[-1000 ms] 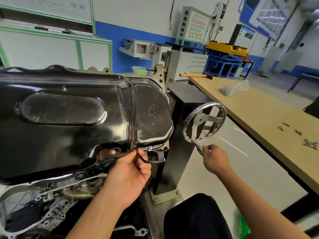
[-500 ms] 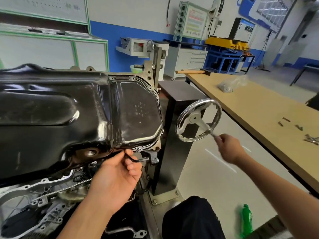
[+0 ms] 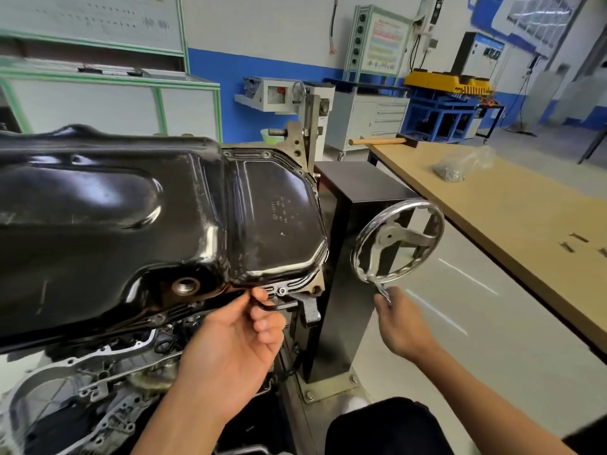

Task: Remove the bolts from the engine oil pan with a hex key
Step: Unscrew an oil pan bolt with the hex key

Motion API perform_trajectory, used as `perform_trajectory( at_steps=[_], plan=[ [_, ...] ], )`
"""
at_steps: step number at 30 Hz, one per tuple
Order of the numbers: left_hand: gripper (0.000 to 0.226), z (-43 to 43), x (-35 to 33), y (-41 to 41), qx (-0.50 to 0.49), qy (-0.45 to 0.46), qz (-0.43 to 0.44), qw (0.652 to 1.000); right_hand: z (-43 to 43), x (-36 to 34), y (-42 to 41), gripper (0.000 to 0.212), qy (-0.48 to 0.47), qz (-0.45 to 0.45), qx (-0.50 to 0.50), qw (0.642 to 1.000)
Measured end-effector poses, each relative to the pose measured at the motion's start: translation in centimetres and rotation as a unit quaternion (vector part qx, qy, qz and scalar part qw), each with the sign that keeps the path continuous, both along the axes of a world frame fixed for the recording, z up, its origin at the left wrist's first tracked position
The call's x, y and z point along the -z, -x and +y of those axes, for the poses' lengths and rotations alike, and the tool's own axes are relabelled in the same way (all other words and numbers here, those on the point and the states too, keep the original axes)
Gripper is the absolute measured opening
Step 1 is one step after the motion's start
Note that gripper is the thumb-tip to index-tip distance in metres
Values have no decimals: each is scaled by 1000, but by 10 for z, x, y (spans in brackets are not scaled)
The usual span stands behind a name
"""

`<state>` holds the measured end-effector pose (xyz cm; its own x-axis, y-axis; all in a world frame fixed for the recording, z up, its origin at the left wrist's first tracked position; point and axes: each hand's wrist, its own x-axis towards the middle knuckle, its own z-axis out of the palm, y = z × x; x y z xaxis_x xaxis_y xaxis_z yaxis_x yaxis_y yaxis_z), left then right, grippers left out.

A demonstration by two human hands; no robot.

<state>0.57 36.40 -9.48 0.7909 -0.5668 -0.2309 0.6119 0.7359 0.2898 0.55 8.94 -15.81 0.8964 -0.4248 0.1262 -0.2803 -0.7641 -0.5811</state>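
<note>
The black engine oil pan (image 3: 138, 224) fills the left half of the head view, mounted on the engine stand. A bolt (image 3: 281, 291) sits in the pan's lower flange near its right corner. My left hand (image 3: 236, 343) pinches a black hex key (image 3: 274, 305) just below that bolt; whether its tip is seated in the bolt I cannot tell. My right hand (image 3: 399, 320) holds the handle at the bottom of the chrome handwheel (image 3: 397, 244) on the black stand column (image 3: 354, 257).
A wooden workbench (image 3: 512, 208) runs along the right, with loose bolts (image 3: 578, 241), a plastic bag (image 3: 460, 165) and a hammer (image 3: 381, 141) on it. Exposed engine parts (image 3: 82, 389) lie below the pan. My dark-trousered knee (image 3: 384, 428) is at the bottom.
My right hand has cranked the handwheel, its handle going from bottom to right and back to the bottom. The pan has tilted. My left hand stays at the flange with the hex key.
</note>
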Motion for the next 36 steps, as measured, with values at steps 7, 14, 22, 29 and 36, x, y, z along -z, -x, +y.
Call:
perform_trajectory(
  at_steps=[7,14,22,29,36],
  plan=[
    [32,10,-7,-8,31,44,16,998,-105,-99,-12,29,-97,-61,87,990],
    [26,11,-16,-15,46,25,13,999,15,-47,-23,34,-284,-45,-18,958],
    [31,24,-28,-27,88,21,10,996,-93,-88,-23,23,131,10,157,979],
    [18,20,-41,-35,98,-21,5,995,14,-80,-35,35,83,-45,-45,995],
    [15,27,-48,-44,112,-24,-16,993,-55,-27,-14,33,123,148,-39,981]
  ],
)
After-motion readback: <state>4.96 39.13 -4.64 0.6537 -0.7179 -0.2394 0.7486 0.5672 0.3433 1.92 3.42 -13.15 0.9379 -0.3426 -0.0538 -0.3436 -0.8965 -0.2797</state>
